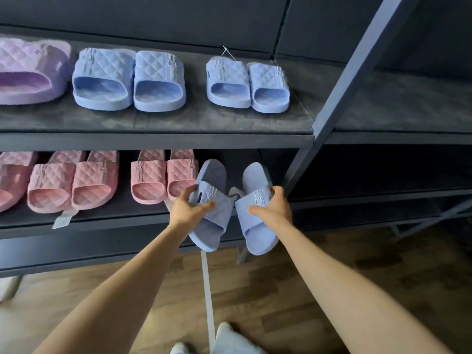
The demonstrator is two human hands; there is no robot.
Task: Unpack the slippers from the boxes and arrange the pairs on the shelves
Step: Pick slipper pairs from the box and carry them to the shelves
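Observation:
My left hand (190,204) grips the quilted strap of a blue slipper (210,226), and my right hand (274,206) grips the strap of its mate (258,231). Both slippers hang in the air in front of the lower shelf (102,223), heels pointing away from me, and a white tag sits between them. On the upper shelf (178,141) stand two blue pairs (129,80) (247,84) and a lilac slipper (28,72) at the left. The lower shelf holds pink pairs (74,180) (163,175).
A dark metal upright (339,93) slants down just right of my right hand and divides the rack from another bay. The wooden floor (332,272) lies below. A loose white tag (63,218) hangs over the lower shelf's edge, and a pale strip (208,290) runs across the floor.

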